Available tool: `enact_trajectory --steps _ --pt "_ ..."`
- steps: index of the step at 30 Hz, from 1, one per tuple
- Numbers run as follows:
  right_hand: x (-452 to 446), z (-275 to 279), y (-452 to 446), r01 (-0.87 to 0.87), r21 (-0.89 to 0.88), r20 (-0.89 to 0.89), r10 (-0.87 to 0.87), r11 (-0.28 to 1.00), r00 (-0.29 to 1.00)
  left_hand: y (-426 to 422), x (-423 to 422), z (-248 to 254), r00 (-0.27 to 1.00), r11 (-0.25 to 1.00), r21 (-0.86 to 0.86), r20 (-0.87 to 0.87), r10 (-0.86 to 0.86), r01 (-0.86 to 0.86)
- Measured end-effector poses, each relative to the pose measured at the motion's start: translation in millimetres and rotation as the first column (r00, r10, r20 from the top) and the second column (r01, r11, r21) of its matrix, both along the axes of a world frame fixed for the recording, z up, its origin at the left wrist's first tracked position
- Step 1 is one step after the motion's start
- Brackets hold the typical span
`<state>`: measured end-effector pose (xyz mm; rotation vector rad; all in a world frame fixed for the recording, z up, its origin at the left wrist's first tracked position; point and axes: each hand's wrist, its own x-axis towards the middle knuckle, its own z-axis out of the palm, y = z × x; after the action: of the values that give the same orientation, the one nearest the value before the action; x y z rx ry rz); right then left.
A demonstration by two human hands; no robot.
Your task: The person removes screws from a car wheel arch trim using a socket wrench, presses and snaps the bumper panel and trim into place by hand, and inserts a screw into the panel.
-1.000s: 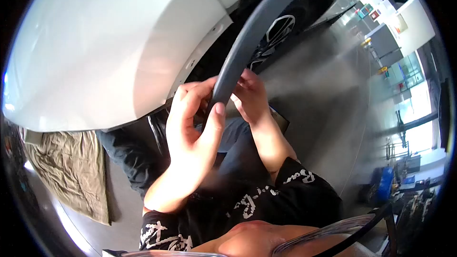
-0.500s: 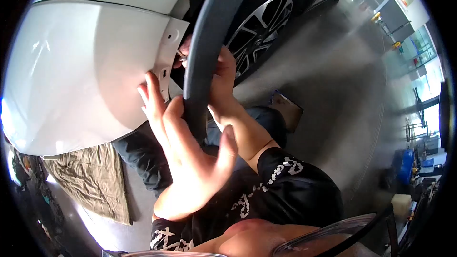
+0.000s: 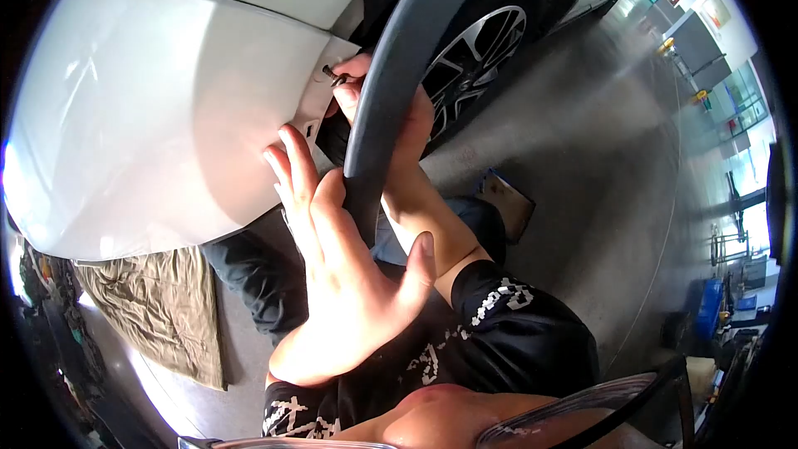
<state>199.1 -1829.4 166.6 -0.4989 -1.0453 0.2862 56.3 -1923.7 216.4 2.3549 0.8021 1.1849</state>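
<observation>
My left hand (image 3: 349, 291) is open, its fingertips against the edge of the white bumper panel (image 3: 150, 116) and its thumb spread apart. The back of its fingers is close to the lower end of the dark grey wheel-arch trim (image 3: 386, 91). My right hand (image 3: 354, 83) reaches behind that trim, which hides part of it. Thumb and finger pinch a small screw (image 3: 334, 76), its tip at the upper hole in the panel's flange (image 3: 320, 100). Lower on the flange, a square slot is visible.
Behind the trim is a wheel (image 3: 478, 58) with a black and silver rim. A small open box (image 3: 507, 199) lies on the grey floor (image 3: 598, 166). A tan cloth (image 3: 158, 316) lies at the lower left, beside a dark trouser leg (image 3: 253, 278).
My right hand has brought the screw from behind the trim over to the flange's upper hole. The left hand keeps its place on the panel edge. The view has shifted slightly.
</observation>
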Motion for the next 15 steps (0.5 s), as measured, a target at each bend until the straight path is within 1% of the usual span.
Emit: enact_trajectory --steps 1,3,6,7,8,11,12,15 --pt "0.3 0.9 -0.7 -0.014 0.000 -0.010 0.014 1.000 1.000 -0.2 -1.2 0.4 1.000 1.000 -0.010 0.006 -0.006 0.006" --pt "1.6 2.5 0.8 0.113 0.002 0.097 -0.112 0.994 0.989 -0.9 -3.9 0.8 1.000 0.999 -0.030 0.020 -0.017 0.018" --pt "2.7 1.3 8.8 0.208 0.131 0.209 -0.232 0.969 0.950 -3.3 1.9 -3.4 0.996 0.999 -0.013 0.079 -0.038 0.039" --pt "1.8 -0.4 13.6 0.179 0.201 0.157 -0.212 0.963 0.965 -4.7 4.3 -4.6 0.994 0.998 -0.014 0.100 -0.053 0.055" --pt "-0.2 -2.8 19.9 0.152 0.273 0.106 -0.187 0.950 0.977 -3.8 6.0 -7.4 0.984 0.996 -0.009 0.156 -0.087 0.090" --pt "5.4 -5.7 23.4 0.259 0.333 0.211 -0.339 0.907 0.917 -2.7 4.6 -9.0 0.978 0.991 -0.056 0.178 -0.110 0.122" --pt "7.4 -4.9 22.5 0.273 0.336 0.243 -0.363 0.902 0.900 -2.3 3.9 -9.6 0.975 0.989 -0.068 0.186 -0.118 0.133" --pt "5.3 -4.3 12.2 0.299 0.235 0.232 -0.352 0.925 0.907 -5.2 5.8 -10.2 0.960 0.982 -0.064 0.231 -0.156 0.175"
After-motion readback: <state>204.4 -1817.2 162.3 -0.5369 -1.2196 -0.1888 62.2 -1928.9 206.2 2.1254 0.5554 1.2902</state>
